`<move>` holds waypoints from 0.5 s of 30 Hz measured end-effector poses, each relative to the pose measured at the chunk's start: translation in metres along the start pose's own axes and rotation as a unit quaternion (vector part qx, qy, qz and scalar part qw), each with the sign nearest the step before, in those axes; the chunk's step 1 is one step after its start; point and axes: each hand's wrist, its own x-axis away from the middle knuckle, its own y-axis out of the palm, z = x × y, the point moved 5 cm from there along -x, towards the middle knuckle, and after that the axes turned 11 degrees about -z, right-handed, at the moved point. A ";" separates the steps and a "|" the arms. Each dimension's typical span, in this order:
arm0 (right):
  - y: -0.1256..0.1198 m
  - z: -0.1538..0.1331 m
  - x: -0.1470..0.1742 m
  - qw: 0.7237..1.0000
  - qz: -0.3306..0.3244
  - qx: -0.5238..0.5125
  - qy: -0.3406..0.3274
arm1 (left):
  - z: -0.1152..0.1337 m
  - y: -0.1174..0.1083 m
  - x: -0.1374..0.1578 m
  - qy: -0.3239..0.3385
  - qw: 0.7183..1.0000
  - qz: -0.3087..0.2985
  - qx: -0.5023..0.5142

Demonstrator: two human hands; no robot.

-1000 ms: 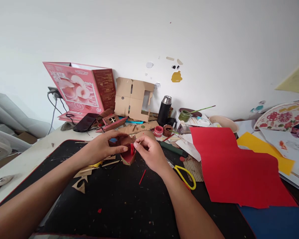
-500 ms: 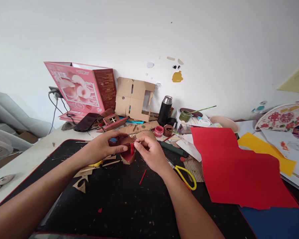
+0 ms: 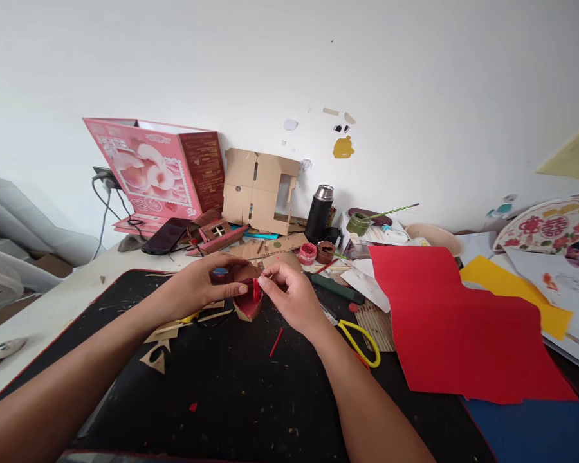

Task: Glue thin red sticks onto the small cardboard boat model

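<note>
My left hand (image 3: 220, 280) is wrapped round a small brown cardboard piece (image 3: 249, 314), boat-like in outline, with a red inside. Its thumb lies over the near part, and the fingers cover much of the far side. My right hand (image 3: 289, 292) has thumb and forefinger pinched beside thin upright red strips (image 3: 256, 289) at the cardboard piece's right side. Whether it grips those strips or something smaller is hidden by the fingertips. On the black mat (image 3: 212, 373) below lies a loose red stick (image 3: 276, 342).
Right of my forearm lie yellow-handled scissors (image 3: 359, 339) and a large red sheet (image 3: 468, 321). Behind stand open paint pots (image 3: 307, 253), a black thermos (image 3: 318, 215), a cardboard model (image 3: 217, 233) and a pink box (image 3: 149, 170). Cardboard scraps (image 3: 157, 357) lie at left.
Both hands stay in nearly the same place around the cardboard piece. The view has shifted very slightly; nothing is visibly taken or let go.
</note>
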 end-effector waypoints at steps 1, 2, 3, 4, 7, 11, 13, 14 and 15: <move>0.000 0.000 0.000 1.000 0.001 0.001 -0.002 | 0.000 0.000 0.000 0.000 1.000 -0.001 0.004; 0.000 0.000 0.000 1.000 0.000 0.002 -0.003 | -0.001 0.000 0.000 0.001 1.000 -0.001 0.007; 0.000 0.000 0.000 1.000 0.000 0.002 -0.003 | -0.001 0.000 0.000 0.001 1.000 0.000 0.011; 0.000 0.000 0.000 1.000 0.000 0.003 -0.003 | -0.001 0.001 0.000 0.001 1.000 -0.001 0.015; 0.000 0.000 0.000 1.000 -0.002 0.002 -0.003 | 0.001 0.001 0.000 0.002 1.000 -0.002 0.023; 0.000 0.000 0.000 1.000 -0.002 0.001 -0.006 | 0.003 0.001 0.000 -0.004 1.000 -0.006 0.021; 0.000 0.000 0.000 1.000 -0.001 0.000 -0.007 | 0.004 0.001 0.000 -0.006 1.000 -0.009 0.020; 0.000 0.000 0.000 1.000 -0.001 -0.002 -0.008 | 0.004 0.001 0.000 -0.006 1.000 -0.009 0.019; 0.000 -0.001 0.000 1.000 0.000 -0.003 -0.009 | 0.004 0.001 0.000 -0.006 1.000 -0.008 0.020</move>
